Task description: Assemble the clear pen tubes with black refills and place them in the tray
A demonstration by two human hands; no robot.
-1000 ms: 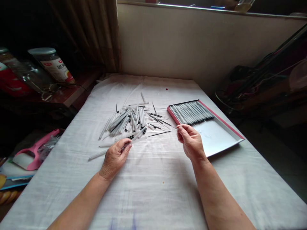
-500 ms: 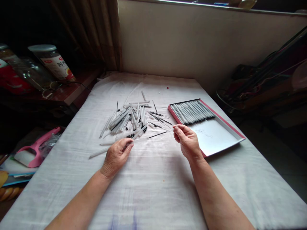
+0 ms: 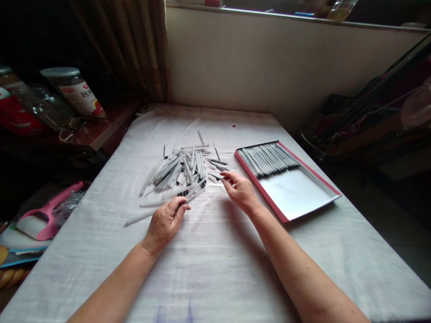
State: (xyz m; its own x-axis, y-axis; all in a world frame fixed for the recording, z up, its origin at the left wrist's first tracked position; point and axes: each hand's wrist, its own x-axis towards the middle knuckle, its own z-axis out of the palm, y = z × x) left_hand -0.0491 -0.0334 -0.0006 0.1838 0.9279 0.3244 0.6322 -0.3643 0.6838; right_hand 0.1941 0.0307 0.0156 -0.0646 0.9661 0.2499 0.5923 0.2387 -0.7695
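My left hand (image 3: 165, 222) is closed, thumb against the bent fingers, at the near edge of a loose pile of clear pen barrels (image 3: 171, 171). What it holds is hidden by the fingers. A barrel (image 3: 139, 217) sticks out to the left behind this hand. Over the pile's right side, my right hand (image 3: 239, 190) has its thumb and fingertips pinched at the end of a dark pen refill (image 3: 214, 176). Several other black refills (image 3: 218, 164) lie just beyond those fingertips. Small black plugs (image 3: 183, 193) sit among the barrels.
A shallow pink-edged box lid (image 3: 286, 211) lies at the right, with a row of pens (image 3: 267, 159) in its far half. Jars (image 3: 76, 92) and glasses (image 3: 69, 130) stand on a wooden surface at left. Below is a pink-handled item (image 3: 50, 211).
My right hand has moved left from beside the box lid to the loose refills. The refill stretched between my hands no longer shows. My left hand has barely moved.
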